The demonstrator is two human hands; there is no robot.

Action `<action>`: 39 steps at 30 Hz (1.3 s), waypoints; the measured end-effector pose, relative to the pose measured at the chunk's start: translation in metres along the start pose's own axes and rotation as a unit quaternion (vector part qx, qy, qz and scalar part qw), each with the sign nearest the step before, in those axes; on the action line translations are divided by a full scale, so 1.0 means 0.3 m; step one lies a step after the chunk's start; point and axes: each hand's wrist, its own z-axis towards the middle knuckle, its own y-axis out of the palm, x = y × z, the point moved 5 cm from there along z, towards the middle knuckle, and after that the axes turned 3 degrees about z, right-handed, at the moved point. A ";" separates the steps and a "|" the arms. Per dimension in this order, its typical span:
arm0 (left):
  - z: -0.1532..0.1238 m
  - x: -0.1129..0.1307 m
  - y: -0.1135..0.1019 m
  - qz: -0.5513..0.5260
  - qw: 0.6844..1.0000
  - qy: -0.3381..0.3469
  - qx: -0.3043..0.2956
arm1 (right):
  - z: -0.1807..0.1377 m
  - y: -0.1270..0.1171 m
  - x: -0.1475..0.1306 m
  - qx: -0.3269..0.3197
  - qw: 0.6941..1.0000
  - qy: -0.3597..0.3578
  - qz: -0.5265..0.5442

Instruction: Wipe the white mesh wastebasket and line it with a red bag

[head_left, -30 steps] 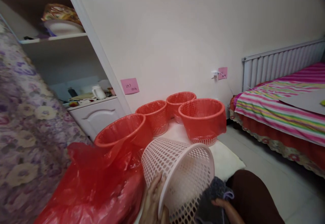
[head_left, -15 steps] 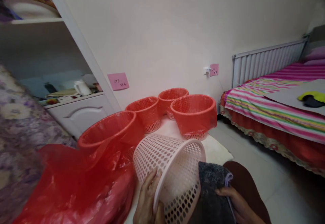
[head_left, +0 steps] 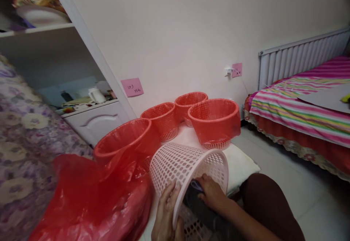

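The pale pink perforated plastic basket [head_left: 188, 168] lay tilted on its side, near centre. The left hand [head_left: 167, 215] had its grip closed on the basket's rim; the right hand [head_left: 212, 194] pressed a dark grey cloth [head_left: 194, 201] inside it, grip closed on the cloth.

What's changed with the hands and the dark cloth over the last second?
The right hand has carried the dark cloth from outside the pale pink mesh basket into its opening; hand and cloth now sit inside it. The left hand keeps its grip on the basket's rim, with the basket tipped on its side as before. The red-lined baskets and red plastic bag stayed put.
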 end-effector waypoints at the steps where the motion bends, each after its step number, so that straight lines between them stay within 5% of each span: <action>1: -0.002 0.004 0.003 -0.002 1.000 -0.004 0.003 | -0.003 0.005 -0.004 0.017 0.999 -0.004 -0.031; 12: 0.019 0.018 -0.003 0.050 0.996 0.053 -0.061 | -0.095 0.130 -0.002 -0.083 0.978 -0.051 -0.183; 16: 0.022 0.017 0.003 0.040 0.996 0.043 -0.061 | -0.062 0.076 -0.019 -0.045 0.970 -0.112 -0.210; 24: 0.034 0.035 0.021 -0.013 0.999 -0.010 -0.040 | 0.071 -0.192 -0.153 0.082 0.957 -0.165 -0.225; 29: 0.044 0.036 0.027 0.005 0.998 0.018 -0.053 | 0.034 -0.135 -0.020 0.054 0.969 -0.120 -0.208; 33: 0.051 0.019 0.021 -0.001 0.999 0.015 -0.047 | -0.064 0.039 0.035 0.008 0.986 -0.086 -0.140; 36: 0.055 0.020 0.017 -0.005 0.998 0.015 -0.059 | -0.103 0.142 -0.051 -0.050 0.994 -0.099 0.013; 39: 0.060 0.030 0.016 -0.007 0.997 0.013 -0.079 | -0.095 0.159 -0.192 -0.103 0.930 -0.109 0.335</action>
